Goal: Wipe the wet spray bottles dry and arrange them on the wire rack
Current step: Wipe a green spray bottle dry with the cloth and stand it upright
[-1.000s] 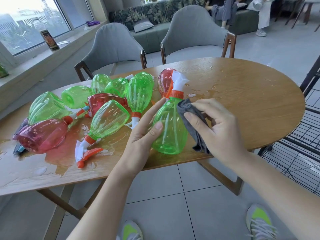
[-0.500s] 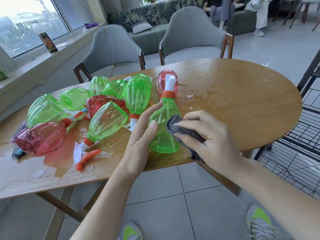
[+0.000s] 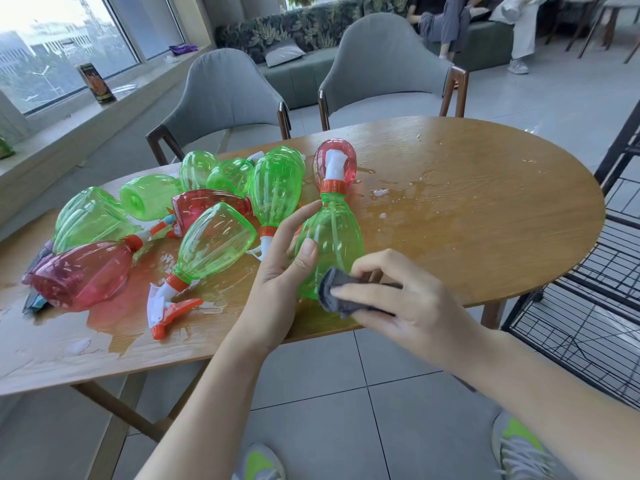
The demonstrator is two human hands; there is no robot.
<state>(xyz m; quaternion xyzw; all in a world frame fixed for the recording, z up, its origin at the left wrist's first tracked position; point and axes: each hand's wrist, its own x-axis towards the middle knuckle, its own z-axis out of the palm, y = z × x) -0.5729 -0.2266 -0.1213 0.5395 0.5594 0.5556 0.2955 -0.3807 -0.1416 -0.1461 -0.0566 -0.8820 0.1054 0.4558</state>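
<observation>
At the table's near edge, the right hand pinches a dark grey cloth against the upright translucent green plastic spray bottle, which the left hand grips; likely wet, it could slip onto the puddled wooden table, away from the black wire rack

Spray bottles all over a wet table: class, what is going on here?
A person is drying a translucent green plastic spray bottle with an orange collar. The left hand holds it upright at the near edge of the wet oval wooden table, while the right hand presses a dark grey cloth against its lower body. More green and red spray bottles lie waiting in a pile on the table. The black wire rack stands to the right, no bottles visible on it.
</observation>
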